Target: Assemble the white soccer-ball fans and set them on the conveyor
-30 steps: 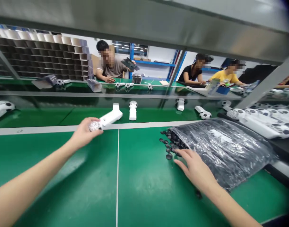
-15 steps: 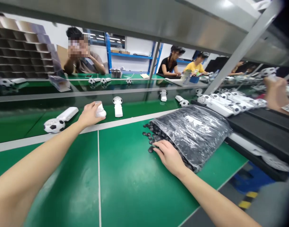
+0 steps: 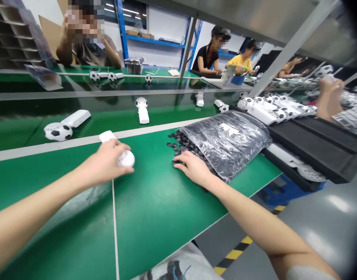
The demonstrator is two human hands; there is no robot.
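My left hand [image 3: 101, 163] is closed around a white handheld fan [image 3: 127, 158] above the green work table [image 3: 149, 225]. The fan's round, grille-patterned head points right, and its white handle sticks out behind my fingers. My right hand [image 3: 194, 169] rests at the mouth of a clear plastic bag [image 3: 231, 146]. Its thumb and forefinger pinch a small black piece, mostly hidden at the fingertips. Many more small black pieces [image 3: 185, 142] spill from the bag onto the table.
White fans with soccer-ball heads [image 3: 58, 132] lie on the green conveyor [image 3: 108, 116] ahead. Black trays [image 3: 318, 136] with rows of fans stand at the right. A slanted metal post [image 3: 286, 50] rises behind the bag. Several people sit across the line; another person's hand [image 3: 330, 97] shows at right.
My left hand has brought the fan from the conveyor edge back over the table, toward me. My right hand stays at the black pieces. The view has tilted downward.
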